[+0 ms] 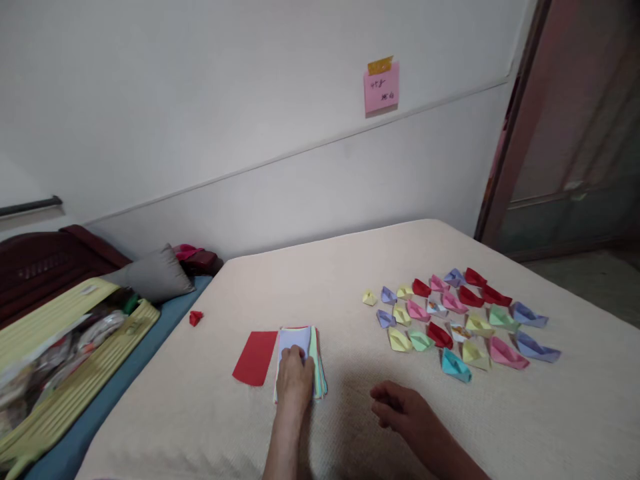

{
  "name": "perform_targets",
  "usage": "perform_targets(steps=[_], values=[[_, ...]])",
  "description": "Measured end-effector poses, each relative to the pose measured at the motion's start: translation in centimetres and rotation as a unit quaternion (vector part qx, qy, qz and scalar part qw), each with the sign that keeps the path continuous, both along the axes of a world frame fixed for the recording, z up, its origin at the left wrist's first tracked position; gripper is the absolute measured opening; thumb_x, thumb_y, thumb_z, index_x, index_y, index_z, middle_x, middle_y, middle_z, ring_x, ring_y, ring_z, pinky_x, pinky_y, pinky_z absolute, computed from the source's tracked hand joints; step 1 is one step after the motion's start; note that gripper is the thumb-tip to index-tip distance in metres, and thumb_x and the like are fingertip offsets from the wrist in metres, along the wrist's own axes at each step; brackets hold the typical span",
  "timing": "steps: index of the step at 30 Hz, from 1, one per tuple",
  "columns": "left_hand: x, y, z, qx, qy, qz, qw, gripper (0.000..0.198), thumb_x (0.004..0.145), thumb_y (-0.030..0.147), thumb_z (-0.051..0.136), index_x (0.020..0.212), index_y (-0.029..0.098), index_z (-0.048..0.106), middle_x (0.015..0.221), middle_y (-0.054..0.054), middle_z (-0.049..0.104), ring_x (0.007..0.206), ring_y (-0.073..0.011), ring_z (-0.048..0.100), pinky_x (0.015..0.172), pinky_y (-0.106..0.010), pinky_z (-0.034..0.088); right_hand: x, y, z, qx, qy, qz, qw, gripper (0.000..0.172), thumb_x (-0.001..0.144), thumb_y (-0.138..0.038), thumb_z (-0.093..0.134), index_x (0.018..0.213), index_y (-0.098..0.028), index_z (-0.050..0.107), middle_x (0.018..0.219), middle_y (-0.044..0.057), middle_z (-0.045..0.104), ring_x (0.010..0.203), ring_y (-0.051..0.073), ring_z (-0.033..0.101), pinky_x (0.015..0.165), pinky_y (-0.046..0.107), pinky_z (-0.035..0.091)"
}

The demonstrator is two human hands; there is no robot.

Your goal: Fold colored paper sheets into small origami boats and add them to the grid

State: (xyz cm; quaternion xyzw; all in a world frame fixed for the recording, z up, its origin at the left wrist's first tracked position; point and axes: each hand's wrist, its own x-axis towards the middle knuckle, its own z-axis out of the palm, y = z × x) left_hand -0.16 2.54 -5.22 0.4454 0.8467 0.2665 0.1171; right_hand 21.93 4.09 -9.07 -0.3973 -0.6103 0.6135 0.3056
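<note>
A stack of coloured paper sheets (318, 363) lies on the bed, with a lavender sheet (295, 338) on top and green and other edges fanned out at its right. Curled fingers of my left hand (295, 377) press on the lavender sheet and close at its surface; the fingertips are partly hidden. Beside the stack, to the left, is a flat red sheet (256, 359). My right hand (397, 407) hovers over the bedspread to the right of the stack, fingers loosely bent, thumb apart, nothing visible in it. Several folded paper boats (457, 365) stand in rows beyond it.
A small crumpled-looking red folded paper (196, 318) sits at the bed's left. Past that edge are a yellow slatted crate (135, 333) with bagged items and a grey pillow (155, 273). A pink note (381, 90) is taped to the wall behind the bed (300, 287).
</note>
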Motion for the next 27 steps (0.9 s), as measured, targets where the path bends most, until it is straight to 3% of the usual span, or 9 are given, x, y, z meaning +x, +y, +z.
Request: perform_targets(steps=[2,5,7,9,10,12,14,22,27], values=[[-0.4,-0.3,0.9,0.043,-0.029,0.015,0.999,0.015,0.079,0.023,0.048,0.067,0.018,0.055,0.078,-0.008,0.058,0.08,-0.0225,0.055,0.072,-0.031,0.037,0.1,0.2,-0.3,-0.006,0.007,-0.001,1.0,0.014,0.069,-0.031,0.057,0.073,-0.018,0.06,0.059,-0.002,0.054,0.057,0.015,0.055,0.056,0.027,0.043],[0.1,-1.1,2.4,0.123,-0.093,0.012,0.988,0.019,0.083,0.032,0.045,0.075,0.018,0.056,0.08,-0.006,0.06,0.078,-0.0205,0.056,0.068,-0.028,0.039,0.3,0.5,0.1,-0.038,0.013,-0.011,0.999,0.017,0.068,-0.034,0.061,0.074,-0.017,0.063,0.059,0.0,0.058,0.058,0.017,0.056,0.055,0.028,0.043],[1.3,-1.6,3.0,0.161,-0.179,-0.01,0.971,0.028,0.085,0.043,0.042,0.078,0.019,0.056,0.07,-0.001,0.059,0.063,-0.0164,0.055,0.059,-0.025,0.039,0.6,0.4,1.0,-0.073,0.035,-0.027,0.996,0.024,0.069,-0.039,0.063,0.081,-0.017,0.065,0.069,0.004,0.065,0.067,0.02,0.06,0.06,0.03,0.045],[3.1,-1.9,3.2,0.234,-0.466,-0.034,0.853,0.025,0.076,0.043,0.06,0.075,0.019,0.055,0.067,0.0,0.059,0.057,-0.0138,0.053,0.056,-0.024,0.039,0.9,0.2,2.3,-0.111,0.097,-0.046,0.988,0.034,0.074,-0.045,0.062,0.096,-0.019,0.066,0.092,0.009,0.069,0.088,0.024,0.062,0.074,0.033,0.046],[4.0,-1.9,3.2,0.241,-0.548,-0.04,0.8,0.025,0.071,0.04,0.067,0.072,0.018,0.054,0.065,0.001,0.06,0.055,-0.0125,0.052,0.056,-0.023,0.039,1.0,0.0,3.0,-0.129,0.147,-0.035,0.98,0.037,0.079,-0.047,0.057,0.102,-0.02,0.065,0.101,0.009,0.068,0.095,0.024,0.06,0.08,0.035,0.046],[5.6,-1.7,3.0,0.228,-0.627,-0.049,0.743,0.026,0.065,0.034,0.074,0.065,0.017,0.054,0.059,0.002,0.059,0.051,-0.0105,0.05,0.054,-0.022,0.038,1.1,-0.1,4.1,-0.139,0.237,0.002,0.961,0.041,0.085,-0.05,0.047,0.107,-0.02,0.064,0.105,0.01,0.067,0.096,0.025,0.06,0.083,0.038,0.045],[6.7,-1.4,2.9,0.21,-0.63,-0.064,0.745,0.026,0.063,0.033,0.076,0.062,0.016,0.056,0.055,0.002,0.059,0.049,-0.01,0.048,0.052,-0.021,0.036,1.4,0.0,4.7,-0.132,0.272,0.002,0.953,0.038,0.085,-0.047,0.05,0.109,-0.021,0.064,0.102,0.009,0.068,0.09,0.024,0.061,0.081,0.037,0.045],[7.1,-1.0,2.1,0.182,-0.484,-0.086,0.852,0.029,0.063,0.041,0.073,0.058,0.016,0.059,0.052,0.003,0.052,0.05,-0.0101,0.043,0.051,-0.021,0.031,3.0,1.7,3.8,-0.065,0.168,-0.078,0.981,0.028,0.073,-0.031,0.064,0.097,-0.017,0.066,0.071,0.002,0.064,0.063,0.016,0.053,0.058,0.027,0.037],[7.4,-0.7,1.2,0.161,-0.463,-0.103,0.866,0.026,0.066,0.037,0.069,0.057,0.016,0.057,0.05,0.005,0.046,0.049,-0.009,0.036,0.049,-0.021,0.025,3.3,2.1,3.4,-0.038,0.146,-0.118,0.981,0.022,0.064,-0.021,0.065,0.086,-0.017,0.065,0.057,-0.003,0.058,0.053,0.012,0.045,0.051,0.024,0.031]])
